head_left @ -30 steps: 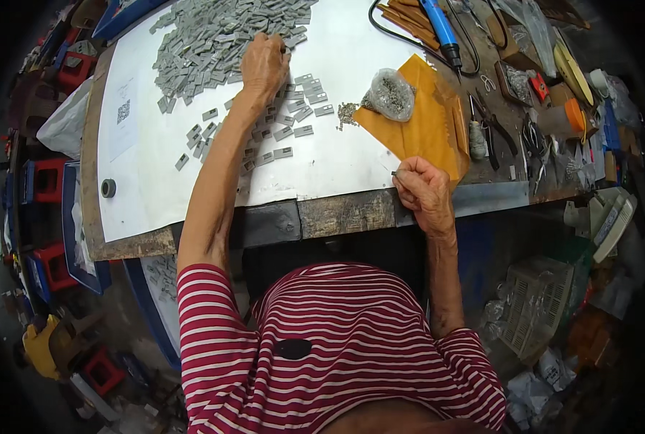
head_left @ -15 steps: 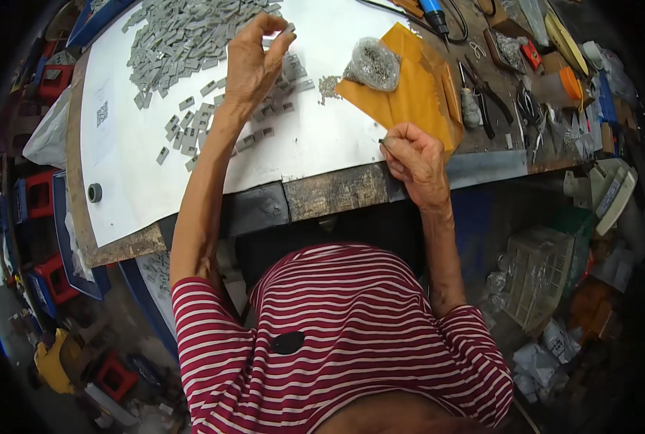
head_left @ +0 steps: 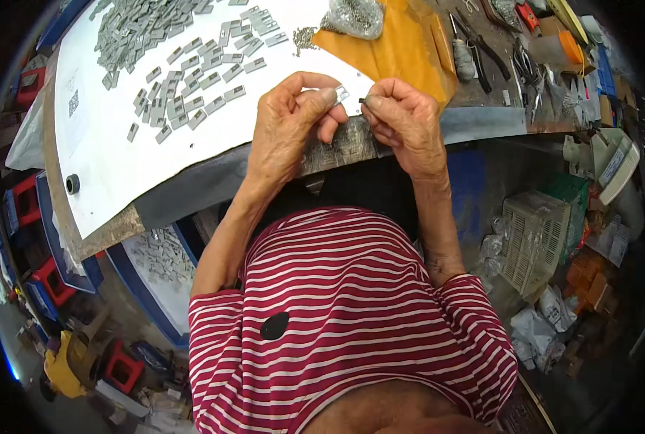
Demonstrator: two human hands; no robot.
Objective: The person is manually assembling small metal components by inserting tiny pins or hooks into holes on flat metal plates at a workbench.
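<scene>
Near the table's front edge, my left hand point(head_left: 282, 126) pinches a small grey rectangular piece point(head_left: 342, 95) between thumb and fingers. Close beside it on the right, my right hand point(head_left: 411, 124) has thumb and forefinger closed on a tiny dark piece point(head_left: 363, 100). A narrow gap separates the two pieces. Loose grey rectangular pieces with small windows point(head_left: 192, 83) lie spread to the left of my hands. Behind them rises a large heap of the same grey pieces point(head_left: 145, 25). Tiny metal parts point(head_left: 305, 39) are scattered just beyond my left hand.
An orange-yellow envelope point(head_left: 409, 47) lies beyond my right hand, with a clear plastic bag of small metal parts point(head_left: 356, 16) on it. Dark-handled pliers point(head_left: 485, 50) lie to the right. A black ring point(head_left: 73, 184) sits at the left. Below the table stands a blue tray point(head_left: 174, 318) holding grey pieces.
My left hand has come back from the heap toward me and to the right, bringing a grey piece beside my right hand. The whole view has shifted slightly.
</scene>
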